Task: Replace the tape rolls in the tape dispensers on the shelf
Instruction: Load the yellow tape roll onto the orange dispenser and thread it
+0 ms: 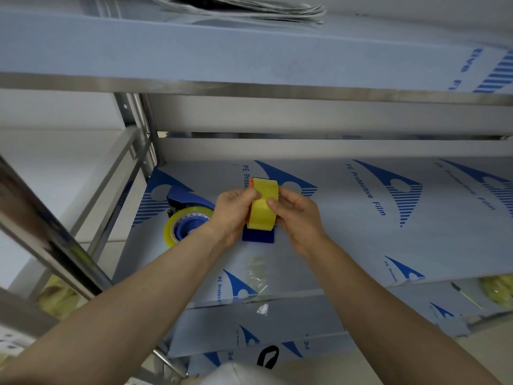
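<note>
Where it is: the yellow tape roll (262, 207) sits in a blue dispenser (258, 236) on the middle shelf (347, 240), straight ahead of the person and between both hands.
Left hand: the left hand (236, 211) grips the roll's left side, fingers curled on it and thumb across the yellow band.
Right hand: the right hand (297, 218) grips the right side, thumb pressed on the band's face.
Which way it points: the roll stands on edge with its broad band facing the camera; its axle runs left to right, from one palm to the other.
Long axis: the dispenser runs front to back, blue end toward the person, orange tip (251, 182) at the far end.
Poor view: the hands cover the hub, so the roll may or may not be fully seated.
Risk, seating: pushed in askew, the roll could bind or pop off the hub.
Risk, slipping: the shelf's film looks slick, so a hard push could slide the dispenser away.
Risk, loose end: a freed tape end could stick back onto the roll or onto a finger.
Nearby: a second dispenser (191, 200) with its own roll (173, 230) lies just left; a crumpled clear wrapper (256, 273) lies nearer the shelf's front edge.
</note>
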The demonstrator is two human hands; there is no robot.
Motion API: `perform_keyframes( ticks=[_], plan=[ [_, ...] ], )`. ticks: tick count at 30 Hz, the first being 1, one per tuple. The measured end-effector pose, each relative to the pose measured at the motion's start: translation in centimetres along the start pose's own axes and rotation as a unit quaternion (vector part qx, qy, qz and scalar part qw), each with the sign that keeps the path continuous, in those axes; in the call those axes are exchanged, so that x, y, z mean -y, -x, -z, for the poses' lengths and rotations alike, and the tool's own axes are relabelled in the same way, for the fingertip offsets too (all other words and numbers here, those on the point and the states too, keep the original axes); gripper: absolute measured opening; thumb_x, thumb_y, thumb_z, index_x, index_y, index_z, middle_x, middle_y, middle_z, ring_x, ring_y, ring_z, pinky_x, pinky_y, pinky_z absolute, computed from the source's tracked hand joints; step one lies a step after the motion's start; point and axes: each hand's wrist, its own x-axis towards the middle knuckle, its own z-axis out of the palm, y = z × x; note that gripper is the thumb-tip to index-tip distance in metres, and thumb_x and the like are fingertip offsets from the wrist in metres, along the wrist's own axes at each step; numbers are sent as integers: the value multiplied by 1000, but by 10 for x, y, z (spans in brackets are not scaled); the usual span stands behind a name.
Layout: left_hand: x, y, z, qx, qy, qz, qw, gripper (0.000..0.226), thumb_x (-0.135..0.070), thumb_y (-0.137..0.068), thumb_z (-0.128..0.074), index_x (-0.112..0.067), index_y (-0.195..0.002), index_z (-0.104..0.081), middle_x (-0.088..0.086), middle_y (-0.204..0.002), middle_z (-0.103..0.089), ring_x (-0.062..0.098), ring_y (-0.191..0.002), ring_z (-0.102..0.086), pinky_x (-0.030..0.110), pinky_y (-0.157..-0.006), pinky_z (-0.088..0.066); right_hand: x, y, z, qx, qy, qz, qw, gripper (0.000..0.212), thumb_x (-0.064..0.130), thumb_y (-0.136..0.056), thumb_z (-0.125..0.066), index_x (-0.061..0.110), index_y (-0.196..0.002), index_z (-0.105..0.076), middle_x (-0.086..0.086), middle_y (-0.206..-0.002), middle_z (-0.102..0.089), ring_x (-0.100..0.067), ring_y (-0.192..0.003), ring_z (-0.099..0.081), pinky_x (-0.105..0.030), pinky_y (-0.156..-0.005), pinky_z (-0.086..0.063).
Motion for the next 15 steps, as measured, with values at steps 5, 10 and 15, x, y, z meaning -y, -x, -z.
perform_keyframes(
  ticks=[5, 10, 15],
  plan=[
    [0, 0, 0, -9, -9, 1, 1000, 15, -6, -87, -55, -6, -73, -59, 7, -64, -58, 15, -56, -57, 19, -45, -50, -5, 6, -3, -3, 13, 34, 999, 40, 0, -84, -61, 11, -122, -58, 0, -105, -67, -6, -89, -65, -19, -75, -56],
    [1, -2, 2, -21, 11, 3, 1000, 16, -9, -88, -57, -6, -73, -62, 2, -54, -63, 14, -52, -59, 22, -50, -51, -6, 9, -3, 4, 48, 56, 997, 44, 0, -82, -64, 13, -123, -57, -1, -108, -68, -8, -95, -66, -19, -75, -56],
    [0, -1, 2, 5, -6, 6, 1000, 8, 0, -81, -51, 0, -86, -58, 9, -70, -55, 18, -63, -55, 21, -49, -51, -5, 9, -5, -17, 19, 39, 999, 41, 0, -82, -65, 12, -121, -58, -2, -106, -68, -11, -93, -66, -25, -79, -56]
  ],
)
